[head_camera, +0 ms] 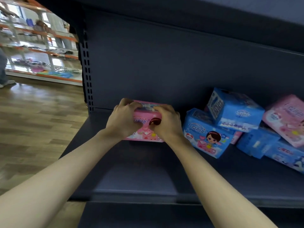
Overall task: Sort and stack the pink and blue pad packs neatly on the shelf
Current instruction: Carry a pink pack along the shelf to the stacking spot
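Gripping the pink pack [142,122], your left hand [122,118] and right hand [167,122] are squeezing its ends. Blue packs [209,134] are lying just beside your right fingers [162,109].

a shop: dark metal retail shelving [148,170] with a slotted upright [86,66], branded pad packs [207,134] piled on it, and orange-edged display racks [41,51] of goods across a wood-look floor [32,116].

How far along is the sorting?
Early. Both hands, left and right, are setting one pink pack on the shelf at left. Nothing is stacked yet. The jumbled pile of blue packs and other pink ones at right remains.
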`<state>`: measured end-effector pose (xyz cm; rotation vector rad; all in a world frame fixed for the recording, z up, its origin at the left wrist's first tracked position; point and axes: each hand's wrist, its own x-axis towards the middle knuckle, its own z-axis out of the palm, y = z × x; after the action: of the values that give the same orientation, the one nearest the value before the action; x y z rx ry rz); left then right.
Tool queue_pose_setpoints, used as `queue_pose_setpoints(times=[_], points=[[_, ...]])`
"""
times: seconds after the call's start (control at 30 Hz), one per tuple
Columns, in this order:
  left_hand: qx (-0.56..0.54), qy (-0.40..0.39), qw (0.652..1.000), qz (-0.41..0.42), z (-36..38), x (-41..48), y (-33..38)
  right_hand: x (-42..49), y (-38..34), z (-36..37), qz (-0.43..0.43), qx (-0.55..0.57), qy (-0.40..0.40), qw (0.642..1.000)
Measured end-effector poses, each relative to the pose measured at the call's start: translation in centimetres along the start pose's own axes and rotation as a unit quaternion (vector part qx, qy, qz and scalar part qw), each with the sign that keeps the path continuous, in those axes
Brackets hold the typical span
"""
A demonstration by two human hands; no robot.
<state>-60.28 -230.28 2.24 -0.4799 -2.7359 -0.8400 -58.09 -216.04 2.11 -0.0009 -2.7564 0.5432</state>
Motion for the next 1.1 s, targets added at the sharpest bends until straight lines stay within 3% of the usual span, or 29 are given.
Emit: queue_pose_setpoints(times=[0.3,1.1], points=[[-0.078,0.046,0.996,-0.006,1.1,2.8,-1.6,2.8,0.8,1.1,0.005,0.008,0.001,1.0],[-0.077,0.059,0.995,-0.008,3.2,4.3,-3.3,4.4,1.5,3.2,0.019,0.031,-0.002,0.999]])
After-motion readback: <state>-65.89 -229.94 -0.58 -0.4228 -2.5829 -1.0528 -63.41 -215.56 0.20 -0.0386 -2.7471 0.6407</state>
